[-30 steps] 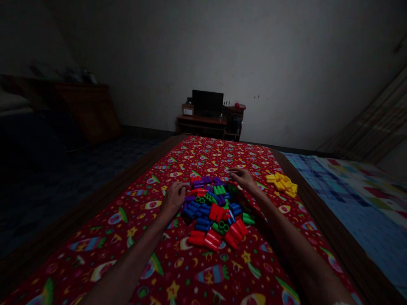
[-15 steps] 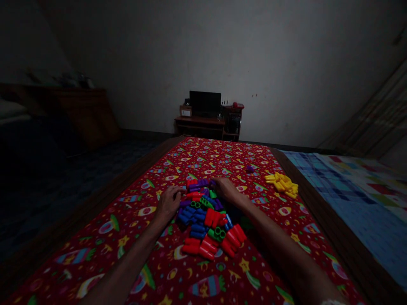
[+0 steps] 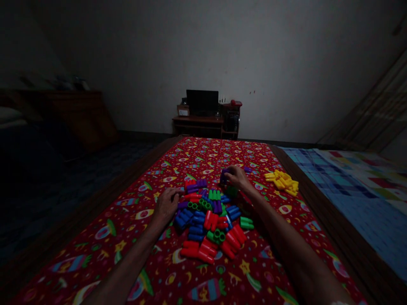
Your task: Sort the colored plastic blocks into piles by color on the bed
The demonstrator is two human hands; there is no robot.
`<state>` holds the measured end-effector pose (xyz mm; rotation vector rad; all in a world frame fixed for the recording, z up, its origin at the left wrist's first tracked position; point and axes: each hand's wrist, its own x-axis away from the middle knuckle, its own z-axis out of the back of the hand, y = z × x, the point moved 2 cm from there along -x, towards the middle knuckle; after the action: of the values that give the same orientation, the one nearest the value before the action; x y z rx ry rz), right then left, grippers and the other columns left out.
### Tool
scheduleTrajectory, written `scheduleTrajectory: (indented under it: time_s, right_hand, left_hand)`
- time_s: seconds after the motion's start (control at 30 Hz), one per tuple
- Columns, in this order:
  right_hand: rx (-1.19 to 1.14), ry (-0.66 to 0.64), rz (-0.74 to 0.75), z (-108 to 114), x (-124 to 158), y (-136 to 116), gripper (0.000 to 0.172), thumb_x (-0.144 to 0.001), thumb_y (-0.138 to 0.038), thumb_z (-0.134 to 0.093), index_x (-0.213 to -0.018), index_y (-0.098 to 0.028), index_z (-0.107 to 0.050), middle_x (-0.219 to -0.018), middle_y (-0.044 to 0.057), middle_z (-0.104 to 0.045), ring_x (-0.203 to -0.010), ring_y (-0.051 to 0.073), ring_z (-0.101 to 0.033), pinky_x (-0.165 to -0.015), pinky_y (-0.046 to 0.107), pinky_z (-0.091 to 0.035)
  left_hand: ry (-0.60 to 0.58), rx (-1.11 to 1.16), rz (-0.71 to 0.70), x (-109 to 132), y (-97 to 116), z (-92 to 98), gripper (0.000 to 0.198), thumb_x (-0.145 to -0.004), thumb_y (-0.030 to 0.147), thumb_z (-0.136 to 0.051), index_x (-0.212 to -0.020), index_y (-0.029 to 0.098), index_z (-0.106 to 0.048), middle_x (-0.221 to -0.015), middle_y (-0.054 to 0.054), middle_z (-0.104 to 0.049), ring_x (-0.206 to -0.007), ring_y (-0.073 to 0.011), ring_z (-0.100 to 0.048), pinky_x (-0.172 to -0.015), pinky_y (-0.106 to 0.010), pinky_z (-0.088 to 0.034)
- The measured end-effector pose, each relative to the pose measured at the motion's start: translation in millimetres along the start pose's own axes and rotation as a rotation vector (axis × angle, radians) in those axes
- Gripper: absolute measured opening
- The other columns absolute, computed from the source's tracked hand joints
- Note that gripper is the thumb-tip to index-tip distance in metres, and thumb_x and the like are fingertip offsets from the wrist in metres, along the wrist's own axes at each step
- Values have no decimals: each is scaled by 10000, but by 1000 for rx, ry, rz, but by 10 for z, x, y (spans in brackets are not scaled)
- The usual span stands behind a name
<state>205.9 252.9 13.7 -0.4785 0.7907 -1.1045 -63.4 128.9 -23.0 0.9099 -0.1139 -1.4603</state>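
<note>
My right hand [image 3: 238, 177] pinches a purple toy block [image 3: 224, 176], lifted beyond the far right side of a mixed pile. At the pile's left edge rests my left hand [image 3: 167, 204], its fingers reaching toward the blocks and holding nothing I can see. Tube-shaped plastic blocks in several colours make up the pile, among them red blocks [image 3: 210, 220], blue blocks [image 3: 184, 219] and green blocks [image 3: 215, 195]. Another purple block [image 3: 247, 170] lies apart, just past my right hand and partly hidden by it.
To the right sits a separate heap of yellow blocks [image 3: 282, 183]. Everything lies on a red patterned cloth [image 3: 190, 156] with brown borders. A desk [image 3: 199, 121] with a monitor [image 3: 202, 101] stands against the far wall. Blue checked bedding [image 3: 305, 169] is at the right.
My right hand has moved away from the pile, up and to the right, carrying a purple block. More green and blue blocks show where the arm was. My left hand stays by the pile.
</note>
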Motion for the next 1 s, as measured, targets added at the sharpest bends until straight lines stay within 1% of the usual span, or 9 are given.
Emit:
scheduleTrajectory:
  time_s: [0.27, 0.43, 0.53, 0.6, 0.67, 0.73, 0.8, 0.87, 1.0]
  right_hand:
    - [-92, 75, -80, -46, 3, 159, 197, -776, -304, -538, -903, -176, -619, -853, 60, -657, -846, 209, -600, -796, 344, -462]
    - [-329, 38, -107, -50, -13, 184, 215, -765, -405, -526, -830, -201, -554, -716, 3, -605, -714, 171, -584, -689, 303, -474]
    - [-599, -113, -73, -48, 45, 22, 343, -733, -511, -576, -863, -194, -560, -749, 14, -634, -695, 161, -605, -661, 287, -485]
    - [-726, -211, -20, -51, 119, -151, 390, -694, -535, -637, -864, -187, -589, -807, 35, -666, -748, 171, -627, -701, 293, -493]
    - [-773, -271, 21, -61, 195, -319, 393, -673, -524, -677, -863, -185, -621, -843, 40, -686, -792, 179, -638, -733, 297, -495]
    - [-771, -295, 40, -69, 239, -431, 372, -668, -497, -695, -868, -188, -644, -852, 30, -698, -814, 180, -643, -742, 293, -496]
    - [-728, -259, 52, -50, 224, -446, 348, -675, -478, -687, -857, -182, -658, -843, 28, -704, -823, 183, -646, -734, 287, -494]
    - [-670, -143, 22, 19, 155, -343, 347, -704, -479, -641, -860, -170, -669, -841, 40, -709, -825, 191, -648, -711, 286, -493]
    - [-403, 72, -131, 254, 19, 103, 285, -737, -391, -575, -807, -141, -690, -799, 74, -719, -780, 214, -655, -683, 303, -491]
  left_hand:
    - [-13, -7, 17, 7, 6, -13, 292, -796, 282, -414, -812, 206, -695, -939, -68, -690, -899, -218, -639, -843, -354, -521]
    - [19, 29, 16, 25, 78, 52, 304, -816, 265, -390, -850, 200, -685, -947, -68, -685, -907, -210, -645, -845, -342, -524]
    - [100, 43, -79, -38, 316, 110, 322, -858, 259, -368, -943, 205, -673, -1012, -65, -681, -984, -204, -628, -910, -343, -492]
    - [90, 33, -149, -124, 536, 83, 296, -874, 298, -417, -1014, 214, -663, -1055, -62, -682, -1024, -214, -614, -945, -359, -467]
    - [2, 18, -168, -220, 738, -13, 278, -846, 367, -516, -1018, 210, -669, -1051, -68, -691, -1002, -233, -622, -914, -367, -476]
    - [-121, -1, -136, -286, 876, -138, 255, -825, 404, -564, -916, 204, -695, -956, -68, -713, -913, -239, -647, -834, -350, -494]
    - [-205, -17, -103, -307, 946, -231, 251, -836, 406, -555, -810, 202, -698, -858, -63, -719, -828, -230, -659, -772, -328, -490]
    - [-231, -29, -92, -299, 967, -262, 261, -847, 399, -538, -759, 203, -688, -819, -59, -718, -799, -223, -660, -744, -313, -478]
    - [-232, -78, -79, -289, 960, -206, 304, -852, 419, -522, -678, 205, -651, -765, -49, -702, -740, -211, -648, -683, -298, -450]
